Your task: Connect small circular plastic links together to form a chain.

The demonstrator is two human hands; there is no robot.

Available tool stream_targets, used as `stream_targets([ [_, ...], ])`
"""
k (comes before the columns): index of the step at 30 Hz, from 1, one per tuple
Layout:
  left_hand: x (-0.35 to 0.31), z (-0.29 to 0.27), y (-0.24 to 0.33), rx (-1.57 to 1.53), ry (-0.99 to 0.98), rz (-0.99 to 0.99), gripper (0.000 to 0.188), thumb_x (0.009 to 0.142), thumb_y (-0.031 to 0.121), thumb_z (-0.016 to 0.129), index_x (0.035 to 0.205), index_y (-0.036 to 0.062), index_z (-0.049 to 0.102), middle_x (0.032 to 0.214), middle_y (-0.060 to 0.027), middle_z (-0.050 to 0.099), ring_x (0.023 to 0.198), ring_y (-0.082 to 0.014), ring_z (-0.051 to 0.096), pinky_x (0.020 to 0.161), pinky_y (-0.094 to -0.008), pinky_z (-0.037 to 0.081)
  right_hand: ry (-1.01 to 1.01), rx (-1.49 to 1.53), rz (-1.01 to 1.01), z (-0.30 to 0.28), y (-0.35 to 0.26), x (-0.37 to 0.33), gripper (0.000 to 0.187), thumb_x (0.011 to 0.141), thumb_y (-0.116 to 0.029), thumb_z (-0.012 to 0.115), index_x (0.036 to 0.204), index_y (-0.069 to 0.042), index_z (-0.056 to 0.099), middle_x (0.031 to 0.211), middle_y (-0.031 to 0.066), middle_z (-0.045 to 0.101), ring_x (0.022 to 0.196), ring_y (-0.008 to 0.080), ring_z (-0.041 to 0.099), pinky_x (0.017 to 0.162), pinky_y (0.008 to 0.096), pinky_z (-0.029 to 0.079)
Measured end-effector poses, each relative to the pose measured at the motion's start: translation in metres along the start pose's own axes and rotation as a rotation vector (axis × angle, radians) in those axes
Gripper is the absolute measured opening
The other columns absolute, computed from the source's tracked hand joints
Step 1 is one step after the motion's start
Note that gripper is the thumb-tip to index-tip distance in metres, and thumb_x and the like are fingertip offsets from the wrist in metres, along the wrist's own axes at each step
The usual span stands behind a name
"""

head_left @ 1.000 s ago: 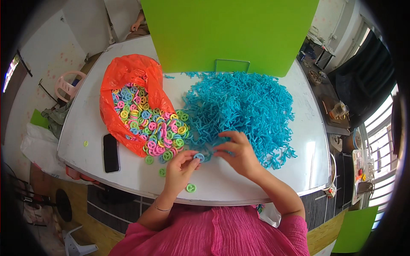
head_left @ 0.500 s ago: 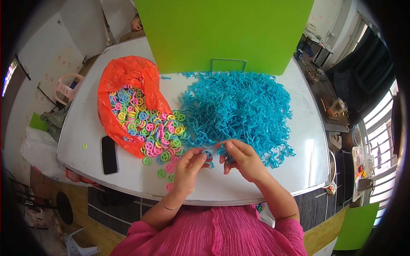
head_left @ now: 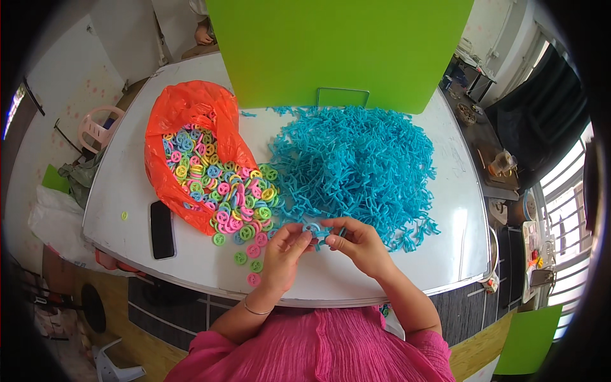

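Note:
My left hand (head_left: pixel 282 254) pinches a light blue spoked plastic wheel (head_left: pixel 311 227) between thumb and fingers, just in front of the blue pile. Close against it, my right hand (head_left: pixel 363 248) is closed on a small blue branched plastic piece (head_left: pixel 342 232), mostly covered by the fingers. The two parts are at the wheel's right side; whether they are joined I cannot tell. Beyond my hands spreads a big heap of blue branched plastic pieces (head_left: pixel 356 165). To the left, many coloured plastic wheels (head_left: pixel 232 200) spill from an orange-red plastic bag (head_left: pixel 191 99).
A black phone (head_left: pixel 163 230) lies left on the white table (head_left: pixel 127 184). A tall green panel (head_left: pixel 344 51) with a thin metal frame (head_left: pixel 344 97) before it stands at the back. Another person's hand (head_left: pixel 203 35) shows at the far left.
My right hand has moved left and met my left hand at the wheel; a gap lay between them before. The left hand has stayed nearly in place.

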State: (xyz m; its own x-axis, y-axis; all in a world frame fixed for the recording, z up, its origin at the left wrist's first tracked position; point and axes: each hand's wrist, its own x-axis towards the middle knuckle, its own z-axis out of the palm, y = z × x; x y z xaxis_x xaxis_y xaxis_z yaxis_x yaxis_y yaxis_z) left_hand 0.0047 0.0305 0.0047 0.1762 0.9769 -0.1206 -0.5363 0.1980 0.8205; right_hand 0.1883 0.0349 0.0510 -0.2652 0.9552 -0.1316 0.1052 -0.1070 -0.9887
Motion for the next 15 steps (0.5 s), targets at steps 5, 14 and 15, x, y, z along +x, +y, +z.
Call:
stream_targets([
  [5, -0.001, 0.0, -0.001, 0.063, 0.042, 0.108, 0.02, 0.093, 0.008, 0.061, 0.111, 0.002, 0.057, 0.101, -0.0051, 0.066, 0.088, -0.014, 0.064, 0.077, -0.027, 0.052, 0.087, -0.109, -0.052, 0.002, 0.017, 0.002, 0.027, 0.093, -0.013, 0.063, 0.117, -0.001, 0.06, 0.092, 0.0033, 0.065, 0.078, 0.0086, 0.059, 0.069, 0.0208, 0.047],
  [14, -0.003, 0.0, 0.0, 0.237, 0.059, 0.218, 0.012, 0.091, 0.008, 0.063, 0.101, 0.0009, 0.06, 0.09, -0.0069, 0.068, 0.079, -0.0145, 0.066, 0.065, -0.0267, 0.054, 0.034, 0.327, 0.021, 0.01, 0.013, 0.002, 0.022, 0.092, -0.009, 0.062, 0.111, 0.003, 0.063, 0.096, 0.0099, 0.066, 0.081, 0.0167, 0.066, 0.068, 0.0293, 0.056],
  [15, -0.003, 0.0, -0.001, 0.237, 0.06, 0.218, 0.012, 0.091, 0.008, 0.063, 0.101, 0.0009, 0.06, 0.09, -0.0069, 0.068, 0.079, -0.0145, 0.066, 0.065, -0.0267, 0.054, 0.07, 0.373, -0.006, 0.013, 0.017, 0.002, 0.023, 0.092, -0.008, 0.062, 0.112, 0.003, 0.064, 0.096, 0.0103, 0.066, 0.079, 0.0172, 0.066, 0.068, 0.0287, 0.056],
])
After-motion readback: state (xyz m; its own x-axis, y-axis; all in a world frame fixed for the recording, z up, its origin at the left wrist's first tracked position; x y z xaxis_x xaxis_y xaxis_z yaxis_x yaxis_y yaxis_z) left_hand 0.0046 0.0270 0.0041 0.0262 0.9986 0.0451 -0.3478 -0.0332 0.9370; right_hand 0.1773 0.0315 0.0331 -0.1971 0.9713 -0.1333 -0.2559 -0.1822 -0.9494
